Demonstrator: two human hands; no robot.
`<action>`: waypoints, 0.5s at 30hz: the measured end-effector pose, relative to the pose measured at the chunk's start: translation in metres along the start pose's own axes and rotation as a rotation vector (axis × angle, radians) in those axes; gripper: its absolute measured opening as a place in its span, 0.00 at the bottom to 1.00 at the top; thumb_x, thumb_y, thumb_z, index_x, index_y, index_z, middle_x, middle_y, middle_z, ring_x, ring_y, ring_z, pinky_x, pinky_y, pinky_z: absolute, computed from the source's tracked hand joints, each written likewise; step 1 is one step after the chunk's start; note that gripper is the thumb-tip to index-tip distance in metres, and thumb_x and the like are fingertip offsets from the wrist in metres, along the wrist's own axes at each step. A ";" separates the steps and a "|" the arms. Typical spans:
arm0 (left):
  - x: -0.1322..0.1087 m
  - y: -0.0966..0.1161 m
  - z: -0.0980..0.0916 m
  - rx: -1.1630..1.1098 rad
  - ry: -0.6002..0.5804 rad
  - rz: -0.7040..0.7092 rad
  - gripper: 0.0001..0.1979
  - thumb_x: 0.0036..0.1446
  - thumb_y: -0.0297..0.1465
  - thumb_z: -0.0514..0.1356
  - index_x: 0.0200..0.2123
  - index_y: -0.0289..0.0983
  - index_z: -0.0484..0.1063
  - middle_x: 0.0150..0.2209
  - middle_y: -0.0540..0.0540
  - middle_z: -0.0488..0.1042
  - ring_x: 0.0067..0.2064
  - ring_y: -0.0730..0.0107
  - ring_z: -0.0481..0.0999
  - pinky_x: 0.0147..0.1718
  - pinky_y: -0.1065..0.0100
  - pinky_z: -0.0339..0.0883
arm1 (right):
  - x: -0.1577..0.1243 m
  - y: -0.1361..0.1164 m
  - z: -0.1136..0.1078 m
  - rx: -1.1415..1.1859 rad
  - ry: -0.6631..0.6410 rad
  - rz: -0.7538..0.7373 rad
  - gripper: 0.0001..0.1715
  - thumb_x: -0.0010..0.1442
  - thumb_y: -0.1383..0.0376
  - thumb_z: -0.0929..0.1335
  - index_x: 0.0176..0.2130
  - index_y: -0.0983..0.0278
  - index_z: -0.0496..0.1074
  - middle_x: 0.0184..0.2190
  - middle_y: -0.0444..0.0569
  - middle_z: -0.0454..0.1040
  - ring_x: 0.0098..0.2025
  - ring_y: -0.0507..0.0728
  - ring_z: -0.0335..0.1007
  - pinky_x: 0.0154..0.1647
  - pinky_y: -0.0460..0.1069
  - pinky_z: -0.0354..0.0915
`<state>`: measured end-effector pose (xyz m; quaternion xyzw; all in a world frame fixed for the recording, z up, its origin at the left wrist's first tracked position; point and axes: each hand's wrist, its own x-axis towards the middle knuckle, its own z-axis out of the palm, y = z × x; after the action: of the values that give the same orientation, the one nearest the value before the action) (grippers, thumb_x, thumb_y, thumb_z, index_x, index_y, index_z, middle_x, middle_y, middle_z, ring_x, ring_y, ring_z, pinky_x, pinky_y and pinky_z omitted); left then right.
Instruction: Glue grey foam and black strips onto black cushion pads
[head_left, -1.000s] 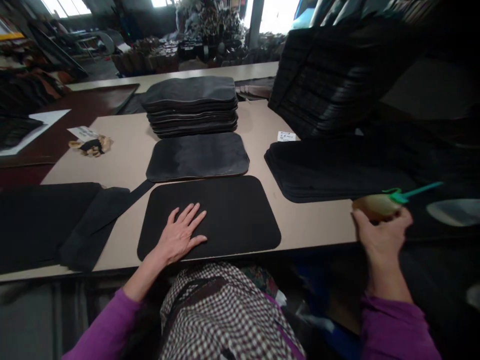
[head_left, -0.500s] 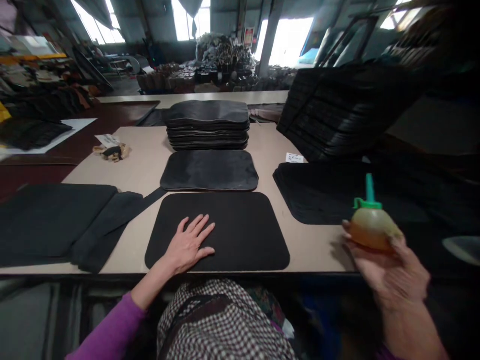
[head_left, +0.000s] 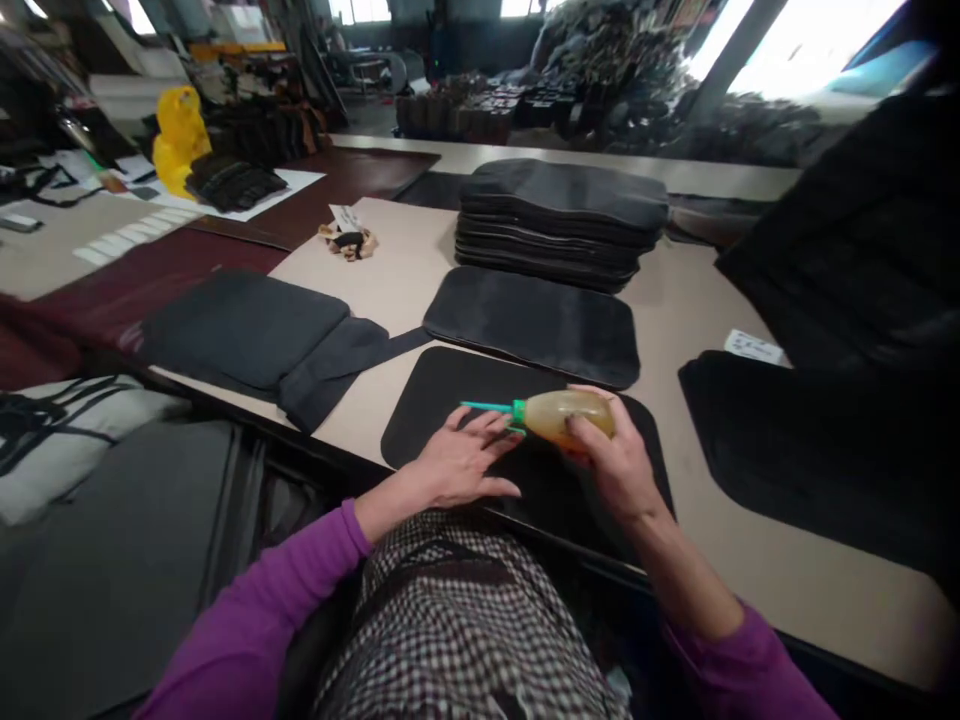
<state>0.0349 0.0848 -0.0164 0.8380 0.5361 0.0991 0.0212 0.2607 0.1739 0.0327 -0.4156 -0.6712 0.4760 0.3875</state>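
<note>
My left hand point(head_left: 459, 465) lies flat, fingers spread, on a black rounded pad point(head_left: 442, 385) at the near table edge. My right hand point(head_left: 615, 460) grips a squeeze bottle of amber liquid point(head_left: 566, 412). The bottle lies sideways over the pad, and its green nozzle points left just above my left fingers. Behind this pad lies a second dark pad point(head_left: 536, 322). Farther back stands a stack of similar pads point(head_left: 562, 220).
Dark fabric pieces point(head_left: 247, 325) with a strap lie to the left. More black sheets point(head_left: 810, 440) sit on the right, below a tall dark pile point(head_left: 862, 230). A small label point(head_left: 754, 347), a small bundle point(head_left: 349, 240) and a yellow object point(head_left: 176, 135) are farther off.
My right hand has brought the bottle from the right table edge over to the pad and tipped it sideways with the nozzle pointing left. The view has turned left. My left hand stays on the pad.
</note>
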 end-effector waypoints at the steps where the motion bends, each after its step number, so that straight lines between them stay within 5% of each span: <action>1: -0.003 0.001 0.002 -0.009 -0.003 -0.002 0.43 0.69 0.62 0.43 0.75 0.41 0.56 0.71 0.40 0.66 0.76 0.56 0.56 0.73 0.47 0.45 | 0.002 -0.004 0.007 -0.043 -0.033 -0.017 0.35 0.60 0.42 0.74 0.58 0.56 0.70 0.48 0.51 0.78 0.44 0.65 0.78 0.35 0.54 0.77; 6: -0.010 0.003 0.009 -0.072 0.001 -0.031 0.41 0.69 0.61 0.47 0.72 0.40 0.62 0.67 0.38 0.72 0.70 0.52 0.67 0.69 0.47 0.55 | 0.012 -0.012 0.042 -0.117 -0.205 -0.124 0.39 0.58 0.44 0.77 0.61 0.55 0.67 0.53 0.51 0.76 0.52 0.65 0.76 0.54 0.60 0.75; 9: -0.010 0.004 0.006 -0.083 0.000 -0.066 0.38 0.68 0.60 0.50 0.69 0.40 0.67 0.69 0.38 0.69 0.71 0.49 0.67 0.68 0.48 0.59 | 0.015 -0.008 0.058 -0.121 -0.281 -0.162 0.42 0.58 0.46 0.77 0.63 0.54 0.65 0.57 0.52 0.74 0.55 0.66 0.76 0.56 0.60 0.75; 15: -0.012 0.006 0.013 -0.125 -0.015 -0.103 0.42 0.68 0.60 0.50 0.72 0.37 0.61 0.73 0.38 0.64 0.74 0.50 0.61 0.73 0.53 0.54 | 0.014 -0.008 0.079 -0.149 -0.312 -0.241 0.39 0.58 0.48 0.78 0.61 0.55 0.66 0.53 0.52 0.75 0.52 0.65 0.77 0.55 0.61 0.75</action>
<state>0.0373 0.0723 -0.0300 0.8072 0.5710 0.1247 0.0826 0.1825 0.1600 0.0225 -0.2809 -0.8014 0.4338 0.3012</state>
